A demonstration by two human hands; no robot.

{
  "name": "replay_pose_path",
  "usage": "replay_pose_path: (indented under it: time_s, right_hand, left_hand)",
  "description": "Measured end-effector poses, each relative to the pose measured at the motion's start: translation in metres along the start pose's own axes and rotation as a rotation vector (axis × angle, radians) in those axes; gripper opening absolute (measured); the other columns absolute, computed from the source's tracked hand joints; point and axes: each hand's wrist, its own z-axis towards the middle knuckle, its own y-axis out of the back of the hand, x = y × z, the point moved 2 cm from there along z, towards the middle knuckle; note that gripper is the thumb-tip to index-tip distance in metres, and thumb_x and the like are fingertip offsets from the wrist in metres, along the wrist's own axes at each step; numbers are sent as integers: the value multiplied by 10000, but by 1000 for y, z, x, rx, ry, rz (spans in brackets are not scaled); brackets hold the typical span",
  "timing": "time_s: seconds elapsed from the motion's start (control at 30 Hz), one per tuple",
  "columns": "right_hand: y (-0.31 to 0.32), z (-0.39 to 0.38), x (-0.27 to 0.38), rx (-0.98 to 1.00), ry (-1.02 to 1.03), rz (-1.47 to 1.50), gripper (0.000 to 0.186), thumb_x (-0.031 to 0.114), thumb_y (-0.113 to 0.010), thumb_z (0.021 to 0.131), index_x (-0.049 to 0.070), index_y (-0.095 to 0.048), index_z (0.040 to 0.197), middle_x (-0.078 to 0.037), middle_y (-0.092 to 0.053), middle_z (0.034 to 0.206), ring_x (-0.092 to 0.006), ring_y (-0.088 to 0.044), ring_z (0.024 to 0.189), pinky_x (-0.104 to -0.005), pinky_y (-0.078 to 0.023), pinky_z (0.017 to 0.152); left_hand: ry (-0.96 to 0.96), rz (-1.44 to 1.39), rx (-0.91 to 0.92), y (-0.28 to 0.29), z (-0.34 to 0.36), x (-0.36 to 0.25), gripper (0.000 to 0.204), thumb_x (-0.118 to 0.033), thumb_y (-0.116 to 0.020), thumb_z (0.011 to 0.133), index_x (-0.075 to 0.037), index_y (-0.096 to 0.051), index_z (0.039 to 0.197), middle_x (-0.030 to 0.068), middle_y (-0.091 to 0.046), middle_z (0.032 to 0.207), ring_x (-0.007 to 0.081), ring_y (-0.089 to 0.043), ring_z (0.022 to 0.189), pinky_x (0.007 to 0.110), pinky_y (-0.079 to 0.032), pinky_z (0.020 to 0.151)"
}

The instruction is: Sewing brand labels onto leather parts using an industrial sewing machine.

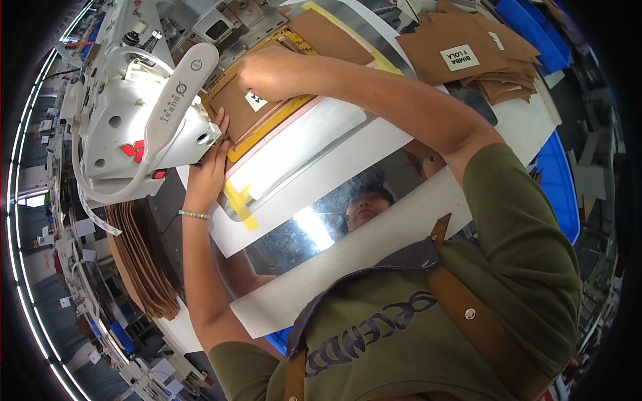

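Note:
A brown sheet-like panel (235,110) with a white label (255,100) lies inside a yellow-edged template frame (254,142) beside the sewing machine head (137,127). My left hand (212,160) rests at the frame's near left corner, close under the machine head, with its fingers stretched out. Over the panel, next to the label, my right hand (273,73) is closed with curled fingers. Its fingertips are partly hidden, and whatever they may pinch cannot be made out. The hand and forearm cover part of the panel and frame.
Brown labelled panels (461,50) lie piled at the far right, near a blue bin (528,30). A stack of brown pieces (144,260) stands at the left. A white lamp (180,100) juts over the machine. White sheets (321,174) and a reflective plate (314,224) lie in front of me.

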Motion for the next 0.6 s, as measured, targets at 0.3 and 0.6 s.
replay_pose_path:
  time_s: [0.3, 0.6]
  right_hand:
    - [-34, -38, 29, -263, 426, 337, 388, 28, -618, 955, 207, -787, 1254, -34, -687, 1361, -233, -613, 1296, -461, -440, 1116]
    - [-41, -34, 27, -259, 332, 435, 434, -7, -625, 892, 180, -802, 1240, -66, -716, 1304, -259, -619, 1286, -459, -438, 1137]
  left_hand:
    - [43, -240, -6, -9, 8, 12, 423, -162, -514, 1141, -97, -567, 1555, 53, -530, 1644, 270, -469, 1513, 405, -334, 1275]
    - [593, -654, -364, -15, -3, 82, 457, 11, -591, 1062, 6, -503, 1511, 99, -608, 1481, 239, -582, 1359, 363, -477, 1140]
